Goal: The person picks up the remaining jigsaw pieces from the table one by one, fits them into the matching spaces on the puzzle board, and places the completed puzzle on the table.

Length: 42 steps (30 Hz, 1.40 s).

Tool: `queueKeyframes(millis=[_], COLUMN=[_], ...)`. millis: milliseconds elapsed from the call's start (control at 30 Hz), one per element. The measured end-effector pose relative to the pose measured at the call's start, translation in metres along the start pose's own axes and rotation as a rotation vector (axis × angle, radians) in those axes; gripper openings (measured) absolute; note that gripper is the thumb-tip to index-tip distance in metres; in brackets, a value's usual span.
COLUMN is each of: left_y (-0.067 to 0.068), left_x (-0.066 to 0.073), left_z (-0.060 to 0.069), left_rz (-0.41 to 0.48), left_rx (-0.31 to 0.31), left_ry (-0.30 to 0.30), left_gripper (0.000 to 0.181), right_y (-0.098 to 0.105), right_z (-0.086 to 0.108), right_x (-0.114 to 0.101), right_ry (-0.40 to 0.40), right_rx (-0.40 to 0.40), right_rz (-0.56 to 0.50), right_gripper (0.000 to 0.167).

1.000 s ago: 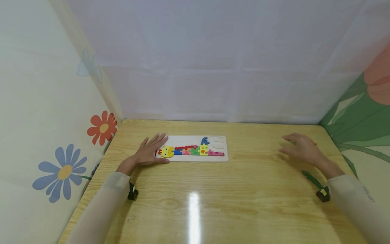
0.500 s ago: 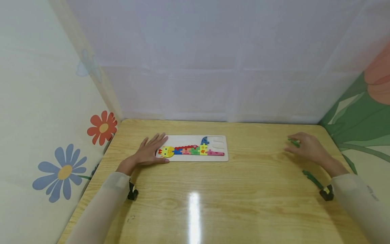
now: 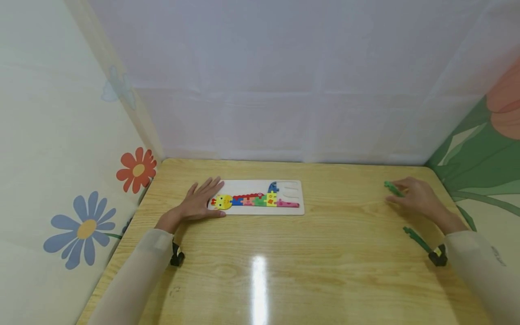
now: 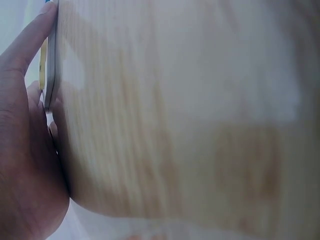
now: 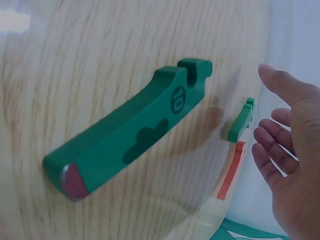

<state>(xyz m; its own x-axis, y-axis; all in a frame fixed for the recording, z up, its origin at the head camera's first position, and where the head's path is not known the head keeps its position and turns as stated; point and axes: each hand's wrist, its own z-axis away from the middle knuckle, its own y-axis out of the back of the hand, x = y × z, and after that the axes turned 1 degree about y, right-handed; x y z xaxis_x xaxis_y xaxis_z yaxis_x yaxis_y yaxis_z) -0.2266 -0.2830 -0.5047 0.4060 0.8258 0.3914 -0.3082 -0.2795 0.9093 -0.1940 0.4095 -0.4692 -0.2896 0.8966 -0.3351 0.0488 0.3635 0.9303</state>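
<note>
My left hand (image 3: 199,202) rests with spread fingers on the left end of a white puzzle board (image 3: 243,186), its thumb along the near edge. Colourful pieces form a giraffe (image 3: 260,200) on the board; outlined leg slots (image 3: 290,189) show at its right end. In the left wrist view the hand (image 4: 25,145) lies against the board's side. My right hand (image 3: 418,197) hovers at the table's right, holding nothing, fingers loosely bent. Just beyond its fingertips lies a light green puzzle piece (image 5: 242,122), with an orange-red piece (image 5: 232,170) beside it.
A dark green piece marked 10 (image 5: 135,125) lies nearer, beside the right wrist. The wooden table (image 3: 325,253) meets a pale cloth wall (image 3: 284,126) at the back. Flower-printed panels (image 3: 85,229) stand at both sides.
My right hand has drawn back to the right, and the light green piece now shows in front of its fingers. The orange-red piece has become hidden in the head view. The left hand stays put.
</note>
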Motion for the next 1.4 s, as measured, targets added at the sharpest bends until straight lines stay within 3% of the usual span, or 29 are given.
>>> queueKeyframes(millis=[833, 1400], left_y=[-0.002, -0.004], left_x=[-0.003, -0.003], left_z=[0.000, -0.002], left_rz=[-0.006, -0.014], left_rx=[0.008, -0.002], left_ry=[-0.005, 0.002], left_gripper=[0.113, 0.113], right_y=[-0.003, -0.008], right_z=[0.000, 0.001], right_x=[0.017, 0.017], right_ry=[-0.028, -0.012], right_rx=[-0.046, -0.018], right_rz=[-0.047, -0.085], right_gripper=[0.058, 0.049])
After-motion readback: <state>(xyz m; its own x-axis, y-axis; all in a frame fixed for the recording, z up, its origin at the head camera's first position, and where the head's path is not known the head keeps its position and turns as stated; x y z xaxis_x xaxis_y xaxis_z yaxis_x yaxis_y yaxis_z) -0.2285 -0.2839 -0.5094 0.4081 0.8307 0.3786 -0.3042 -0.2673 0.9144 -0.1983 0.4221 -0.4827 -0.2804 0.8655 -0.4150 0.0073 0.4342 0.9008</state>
